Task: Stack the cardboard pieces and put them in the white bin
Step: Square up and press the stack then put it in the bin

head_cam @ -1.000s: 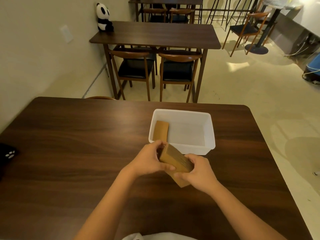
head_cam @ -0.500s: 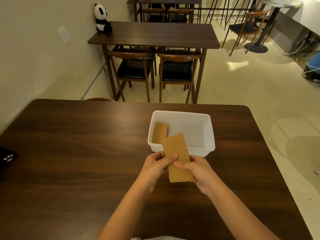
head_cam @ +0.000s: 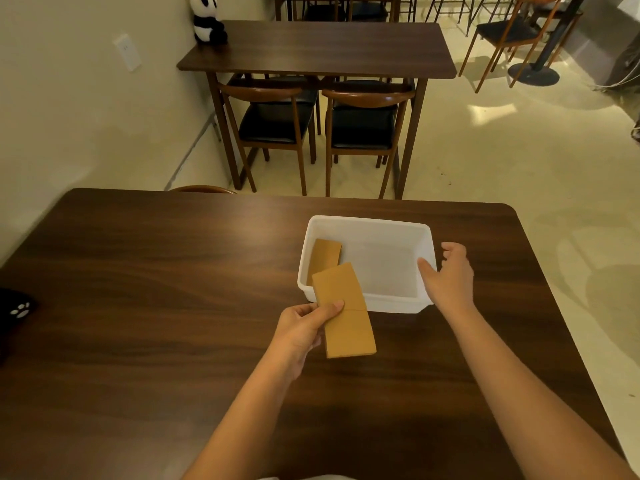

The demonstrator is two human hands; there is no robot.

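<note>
A white bin (head_cam: 367, 223) stands on the dark wooden table (head_cam: 138, 306), right of centre. One brown cardboard piece (head_cam: 323, 256) lies inside it against the left wall. My left hand (head_cam: 301, 327) pinches a flat stack of cardboard pieces (head_cam: 346, 317) by its left edge, held above the table with its far end over the bin's near left corner. My right hand (head_cam: 448, 275) is at the bin's right near corner, fingers spread, thumb inside the rim and fingers outside it.
A black object with a white paw print (head_cam: 17, 311) lies at the table's left edge. Beyond the table stand two chairs (head_cam: 277, 123) and a second wooden table (head_cam: 322, 50) with a panda toy (head_cam: 206, 19). Open floor lies to the right.
My right hand let go of the cardboard stack and moved right to the bin's corner. My left hand alone now holds the stack, which has flattened and shifted a little left.
</note>
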